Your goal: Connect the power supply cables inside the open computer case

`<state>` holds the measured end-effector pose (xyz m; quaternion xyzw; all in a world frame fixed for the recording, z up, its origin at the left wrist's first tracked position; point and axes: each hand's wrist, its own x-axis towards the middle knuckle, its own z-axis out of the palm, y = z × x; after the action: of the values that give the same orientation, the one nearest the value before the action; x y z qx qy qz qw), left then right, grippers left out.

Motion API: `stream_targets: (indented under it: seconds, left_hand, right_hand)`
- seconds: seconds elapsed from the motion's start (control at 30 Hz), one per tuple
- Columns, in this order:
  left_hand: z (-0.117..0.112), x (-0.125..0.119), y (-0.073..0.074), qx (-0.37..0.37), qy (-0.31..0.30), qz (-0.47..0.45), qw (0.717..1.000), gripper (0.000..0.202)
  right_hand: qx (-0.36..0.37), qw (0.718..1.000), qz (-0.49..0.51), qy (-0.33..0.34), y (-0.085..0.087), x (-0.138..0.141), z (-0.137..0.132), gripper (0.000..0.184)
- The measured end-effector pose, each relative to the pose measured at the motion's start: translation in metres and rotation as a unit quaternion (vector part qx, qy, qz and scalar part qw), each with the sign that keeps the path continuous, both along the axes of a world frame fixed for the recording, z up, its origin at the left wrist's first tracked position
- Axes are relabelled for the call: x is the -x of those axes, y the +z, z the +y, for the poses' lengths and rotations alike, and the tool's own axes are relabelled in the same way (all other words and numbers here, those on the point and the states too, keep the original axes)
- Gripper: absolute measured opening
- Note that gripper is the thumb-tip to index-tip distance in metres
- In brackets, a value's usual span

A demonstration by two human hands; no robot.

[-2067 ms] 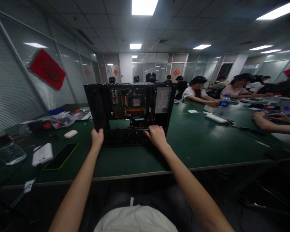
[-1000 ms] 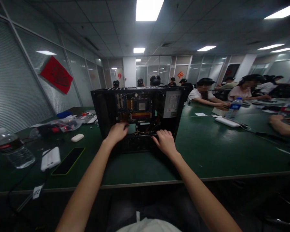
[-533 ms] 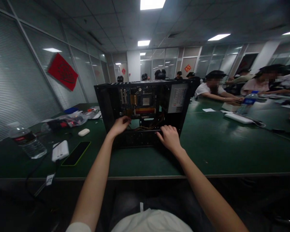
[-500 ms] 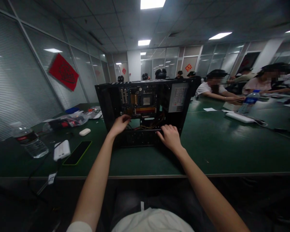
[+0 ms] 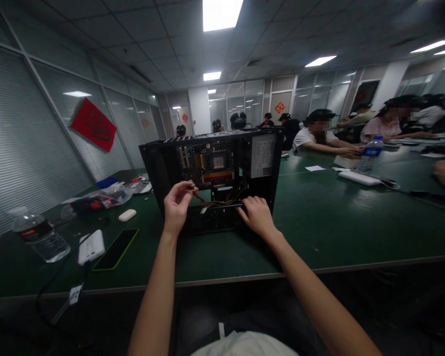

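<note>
An open black computer case (image 5: 159,163) stands on its side on the green table (image 5: 319,227). Inside it I see a motherboard (image 5: 207,165) and a grey power supply (image 5: 262,155). My left hand (image 5: 176,205) is raised in front of the case opening, with its fingers pinched on a small cable connector (image 5: 191,188) whose wires (image 5: 215,201) trail back into the case. My right hand (image 5: 257,215) rests curled on the case's lower front rail, gripping it.
Left of the case lie a water bottle (image 5: 40,237), a white power bank (image 5: 91,246), a dark phone with a green rim (image 5: 115,242), a small white case (image 5: 127,215) and plastic bags of parts (image 5: 96,198). Other people sit along the right side, with a bottle (image 5: 369,153) nearby.
My left hand has left the case's left edge, reached inside near the motherboard, and now has drawn back holding a wired connector. My right hand stayed on the lower rail.
</note>
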<state>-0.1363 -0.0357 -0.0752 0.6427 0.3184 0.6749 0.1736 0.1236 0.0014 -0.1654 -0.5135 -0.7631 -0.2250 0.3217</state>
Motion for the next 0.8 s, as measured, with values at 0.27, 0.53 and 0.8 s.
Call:
stream_targets:
  seconds: [0.27,0.53,0.8]
  left_hand:
    - [-0.047,-0.01,0.017,-0.092,0.172,0.138,0.971,0.027]
    - [-0.084,-0.006,-0.03,-0.012,0.28,0.037,0.959,0.024]
    - [-0.113,-0.016,-0.098,0.281,0.073,0.064,0.955,0.032]
  right_hand:
    - [0.008,0.999,0.026,0.016,0.0,0.0,-0.002,0.026]
    - [-0.034,0.993,0.089,0.066,-0.008,0.011,-0.01,0.047]
    - [0.012,0.939,0.035,0.342,-0.023,0.07,-0.043,0.041]
